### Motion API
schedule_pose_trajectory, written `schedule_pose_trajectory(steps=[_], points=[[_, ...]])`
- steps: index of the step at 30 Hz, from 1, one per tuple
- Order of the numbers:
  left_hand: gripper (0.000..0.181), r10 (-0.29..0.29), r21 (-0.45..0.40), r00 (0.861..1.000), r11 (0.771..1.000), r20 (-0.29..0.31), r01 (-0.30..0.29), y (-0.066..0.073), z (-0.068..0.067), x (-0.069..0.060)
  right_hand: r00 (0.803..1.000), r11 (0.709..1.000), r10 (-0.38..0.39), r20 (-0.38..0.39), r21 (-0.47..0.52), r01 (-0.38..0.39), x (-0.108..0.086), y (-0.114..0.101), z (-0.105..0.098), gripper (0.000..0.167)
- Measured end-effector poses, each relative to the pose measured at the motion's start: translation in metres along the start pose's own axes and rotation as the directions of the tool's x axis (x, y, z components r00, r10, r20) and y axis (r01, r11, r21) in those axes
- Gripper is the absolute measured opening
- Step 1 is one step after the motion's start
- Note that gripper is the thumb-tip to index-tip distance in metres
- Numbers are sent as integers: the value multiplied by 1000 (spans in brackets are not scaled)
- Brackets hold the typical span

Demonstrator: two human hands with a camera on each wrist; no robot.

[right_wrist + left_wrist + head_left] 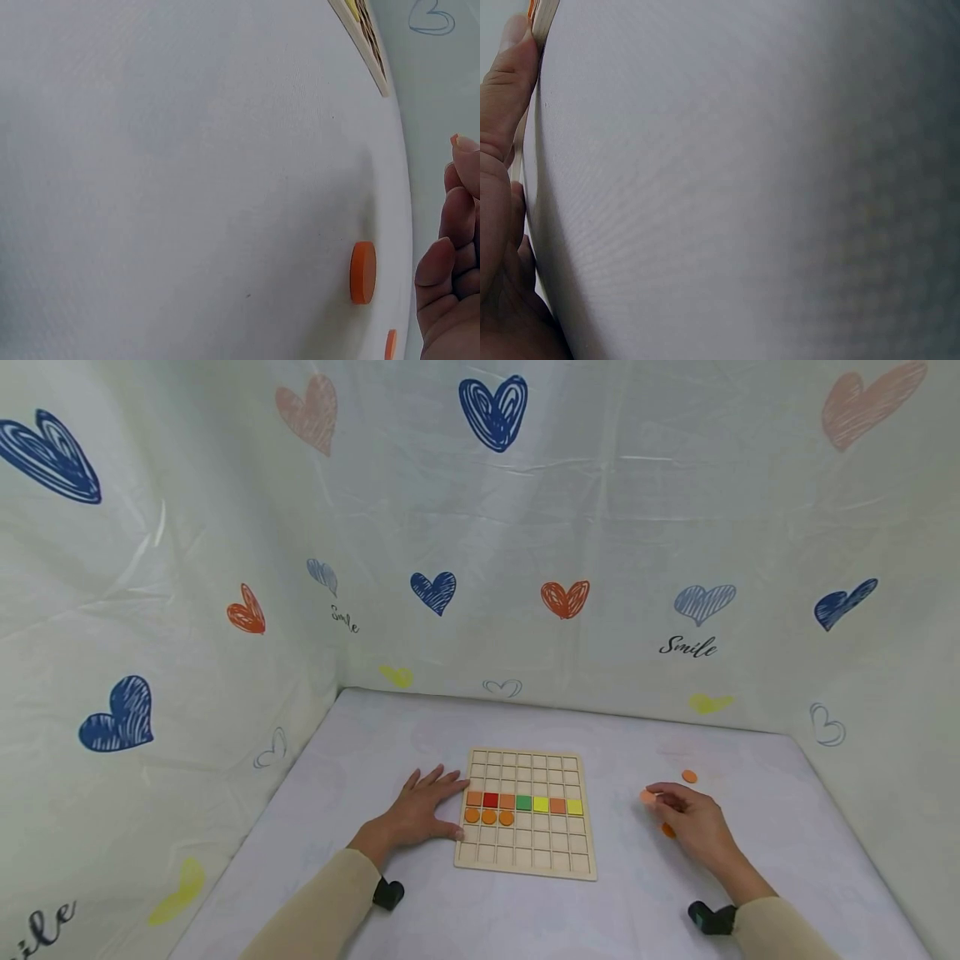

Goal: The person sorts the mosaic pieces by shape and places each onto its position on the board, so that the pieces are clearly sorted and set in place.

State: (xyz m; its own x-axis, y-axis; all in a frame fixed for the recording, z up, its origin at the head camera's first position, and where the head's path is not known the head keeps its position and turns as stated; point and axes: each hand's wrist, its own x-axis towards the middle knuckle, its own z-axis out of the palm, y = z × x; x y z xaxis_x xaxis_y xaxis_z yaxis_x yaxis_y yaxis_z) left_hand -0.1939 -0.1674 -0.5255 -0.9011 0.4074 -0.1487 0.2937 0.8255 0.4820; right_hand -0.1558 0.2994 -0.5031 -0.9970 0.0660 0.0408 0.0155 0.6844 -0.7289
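Note:
A wooden grid board (524,841) lies on the table. Across its middle runs a row of coloured squares (524,803) in orange, red, green and yellow. Three orange discs (489,817) sit in the row below, at the left end. With fingers spread, my left hand (416,810) rests against the board's left edge; the left wrist view shows the thumb (510,82) at that edge. Right of the board, my right hand (697,831) pinches an orange disc (647,797) between thumb and fingertips. Only a sliver of that disc (454,139) shows in the right wrist view.
Two loose orange discs lie on the white table (630,902): one disc (689,776) beyond my right hand, another disc (668,831) partly under it. A white sheet (495,527) printed with hearts rises behind the table and along its left side.

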Motion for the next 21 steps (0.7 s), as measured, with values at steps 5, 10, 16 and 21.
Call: schedule_pose_trajectory(steps=[5, 10, 16, 21], points=[[92, -1, 3, 1000, 1000, 1, 1, -1, 0, 1, 1000, 1000, -15, 3, -3, 15, 3, -3, 4, 27], [92, -2, 6, 1000, 1000, 1, 2, -1, 1, 1, 1000, 1000, -18, -8, -15, 18, 4, -10, 6, 28], [92, 0, 6, 1000, 1000, -4, 0, -1, 1, 1, 1000, 1000, -4, 8, 15, 3, 5, -16, 10, 29], [92, -5, 7, 1000, 1000, -4, 5, -2, 3, 2, 1000, 1000, -22, -2, -14, 22, 7, -19, 13, 27]])
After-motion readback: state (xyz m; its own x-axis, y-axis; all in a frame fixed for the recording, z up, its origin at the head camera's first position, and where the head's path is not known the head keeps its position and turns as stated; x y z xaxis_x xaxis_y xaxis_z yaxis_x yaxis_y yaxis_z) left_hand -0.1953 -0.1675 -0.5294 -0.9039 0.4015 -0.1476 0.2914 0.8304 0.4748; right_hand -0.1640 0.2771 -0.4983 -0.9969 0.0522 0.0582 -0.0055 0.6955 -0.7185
